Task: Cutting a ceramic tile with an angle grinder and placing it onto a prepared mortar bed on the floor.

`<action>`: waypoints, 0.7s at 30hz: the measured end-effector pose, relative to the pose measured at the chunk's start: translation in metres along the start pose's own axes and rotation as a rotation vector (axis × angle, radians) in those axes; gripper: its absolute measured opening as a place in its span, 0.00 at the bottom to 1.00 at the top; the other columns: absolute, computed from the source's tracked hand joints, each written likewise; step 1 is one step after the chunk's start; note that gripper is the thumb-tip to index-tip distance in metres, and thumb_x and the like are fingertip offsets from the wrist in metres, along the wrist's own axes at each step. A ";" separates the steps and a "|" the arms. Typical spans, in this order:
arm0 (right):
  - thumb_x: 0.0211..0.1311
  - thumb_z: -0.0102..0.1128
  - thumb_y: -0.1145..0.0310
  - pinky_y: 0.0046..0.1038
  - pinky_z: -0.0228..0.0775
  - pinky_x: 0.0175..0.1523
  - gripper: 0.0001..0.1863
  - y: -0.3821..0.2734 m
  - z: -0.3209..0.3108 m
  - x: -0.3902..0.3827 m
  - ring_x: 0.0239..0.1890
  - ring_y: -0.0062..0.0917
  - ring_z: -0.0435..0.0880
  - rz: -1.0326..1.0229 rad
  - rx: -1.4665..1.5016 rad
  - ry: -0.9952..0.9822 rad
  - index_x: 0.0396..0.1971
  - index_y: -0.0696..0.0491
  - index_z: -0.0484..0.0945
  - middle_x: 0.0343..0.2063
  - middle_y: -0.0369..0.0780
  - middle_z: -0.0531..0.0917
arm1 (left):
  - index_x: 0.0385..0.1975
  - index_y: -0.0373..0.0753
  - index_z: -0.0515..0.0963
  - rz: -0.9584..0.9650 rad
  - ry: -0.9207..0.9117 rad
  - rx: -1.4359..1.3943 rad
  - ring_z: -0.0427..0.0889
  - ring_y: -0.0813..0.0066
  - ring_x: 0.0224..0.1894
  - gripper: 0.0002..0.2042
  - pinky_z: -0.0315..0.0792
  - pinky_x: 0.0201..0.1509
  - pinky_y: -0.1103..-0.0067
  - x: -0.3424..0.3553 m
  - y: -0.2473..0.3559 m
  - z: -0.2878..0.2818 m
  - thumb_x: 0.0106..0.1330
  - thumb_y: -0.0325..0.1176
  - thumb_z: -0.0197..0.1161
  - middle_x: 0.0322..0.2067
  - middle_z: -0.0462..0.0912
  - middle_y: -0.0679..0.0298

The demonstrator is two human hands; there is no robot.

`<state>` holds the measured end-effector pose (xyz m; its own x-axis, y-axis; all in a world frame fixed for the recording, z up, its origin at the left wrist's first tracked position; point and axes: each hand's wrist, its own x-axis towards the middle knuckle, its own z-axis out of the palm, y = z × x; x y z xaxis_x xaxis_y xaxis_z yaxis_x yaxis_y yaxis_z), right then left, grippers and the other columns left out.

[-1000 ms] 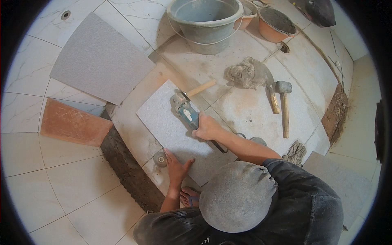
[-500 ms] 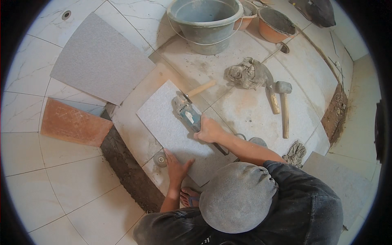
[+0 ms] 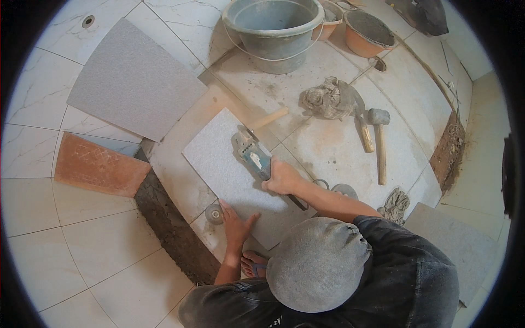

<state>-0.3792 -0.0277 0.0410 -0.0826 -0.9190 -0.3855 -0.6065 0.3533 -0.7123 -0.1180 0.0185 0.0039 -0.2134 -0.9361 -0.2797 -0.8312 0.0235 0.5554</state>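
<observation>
My right hand (image 3: 283, 177) grips the body of a blue-and-grey angle grinder (image 3: 251, 155), whose disc end rests on a speckled grey tile (image 3: 219, 164) lying flat on the floor. My left hand (image 3: 235, 220) presses palm-down with spread fingers on the near corner of that tile. A small round disc (image 3: 214, 213) lies just left of the left hand. A wooden handle (image 3: 268, 118) sticks out from beyond the grinder's head.
A larger grey tile (image 3: 131, 82) and a terracotta-backed tile (image 3: 98, 165) lie at left beside a dark mortar trench (image 3: 170, 227). A grey bucket (image 3: 273, 30), orange basins (image 3: 367, 33), a mortar-caked trowel (image 3: 331, 98), a hammer (image 3: 379, 143) and mortar lumps (image 3: 396, 205) sit beyond and right.
The grinder and my right hand have slid slightly along the tile toward me. The left hand stays pressed on the tile's corner.
</observation>
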 end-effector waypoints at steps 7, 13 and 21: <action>0.46 0.75 0.54 0.46 0.78 0.50 0.37 0.001 -0.002 -0.010 0.44 0.54 0.86 0.033 0.018 -0.031 0.47 0.68 0.72 0.39 0.61 0.85 | 0.74 0.18 0.36 0.001 0.003 0.005 0.51 0.36 0.77 0.67 0.52 0.79 0.60 0.000 -0.001 0.001 0.51 0.51 0.81 0.74 0.47 0.28; 0.45 0.76 0.55 0.46 0.78 0.50 0.37 -0.003 -0.006 -0.019 0.44 0.54 0.86 0.062 0.000 -0.028 0.47 0.68 0.71 0.38 0.60 0.85 | 0.74 0.19 0.36 0.030 0.034 0.040 0.55 0.32 0.75 0.67 0.54 0.77 0.58 0.000 -0.005 0.003 0.50 0.53 0.80 0.73 0.51 0.27; 0.46 0.76 0.54 0.46 0.78 0.50 0.38 0.008 -0.002 -0.029 0.44 0.54 0.86 0.052 -0.004 -0.032 0.47 0.68 0.71 0.38 0.60 0.85 | 0.74 0.18 0.36 0.031 0.025 0.017 0.54 0.33 0.75 0.67 0.53 0.78 0.59 -0.001 -0.002 0.001 0.50 0.53 0.80 0.73 0.50 0.27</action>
<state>-0.3835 0.0020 0.0475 -0.0885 -0.8935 -0.4403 -0.6049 0.3994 -0.6889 -0.1168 0.0198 0.0023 -0.2267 -0.9431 -0.2432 -0.8332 0.0584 0.5499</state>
